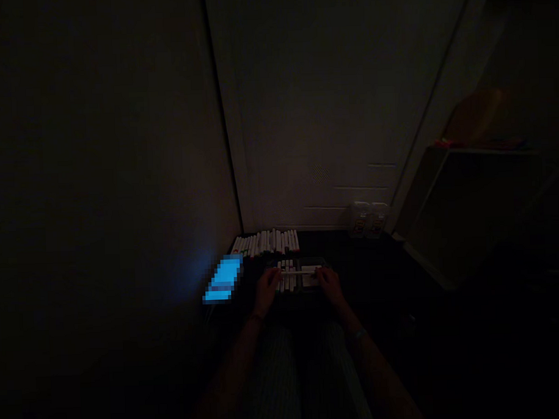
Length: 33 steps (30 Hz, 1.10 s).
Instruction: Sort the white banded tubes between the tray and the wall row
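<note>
In dim light, my left hand [267, 286] and my right hand [329, 283] pinch the two ends of a slim white marker [298, 272]. It lies level between them, above an open box [326, 261] with a see-through rim. Several white markers [286, 285] stand side by side in the left part of the box. Under the held marker, in the right part, a pale flat surface [311, 279] shows. My fingertips are hard to make out in the dark.
Behind the box, a row of white markers [266, 242] lies on the dark table [368, 267]. At left a blurred-out screen [223, 280] glows blue. Two clear plastic cases [369, 220] stand at the back right by the wall. A shelf unit [444, 197] rises at right.
</note>
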{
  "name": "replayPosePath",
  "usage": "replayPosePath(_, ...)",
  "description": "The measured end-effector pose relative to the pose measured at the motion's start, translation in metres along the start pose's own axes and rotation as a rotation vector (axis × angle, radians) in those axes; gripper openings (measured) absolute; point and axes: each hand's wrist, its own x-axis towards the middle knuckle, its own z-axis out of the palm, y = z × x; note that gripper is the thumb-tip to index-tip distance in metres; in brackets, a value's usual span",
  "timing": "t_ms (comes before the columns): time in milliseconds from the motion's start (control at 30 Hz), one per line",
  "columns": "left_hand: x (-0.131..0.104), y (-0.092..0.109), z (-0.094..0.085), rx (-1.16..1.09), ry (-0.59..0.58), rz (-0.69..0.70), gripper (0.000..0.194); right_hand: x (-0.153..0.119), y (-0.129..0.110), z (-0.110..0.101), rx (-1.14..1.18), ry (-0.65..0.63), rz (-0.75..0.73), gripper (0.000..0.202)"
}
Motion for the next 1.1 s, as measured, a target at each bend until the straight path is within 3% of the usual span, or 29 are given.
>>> replayPosePath(267, 0.002, -0.006, 0.000, 0.009, -0.014, -0.012, 0.033, 0.000, -0.002, -0.001, -0.033, 0.003, -0.005, 0.034)
replayPosePath(1100, -0.001, 0.008, 0.001, 0.021, 0.000, -0.030, 0.032, -0.002, -0.008, -0.003, -0.031, 0.018, 0.031, 0.036)
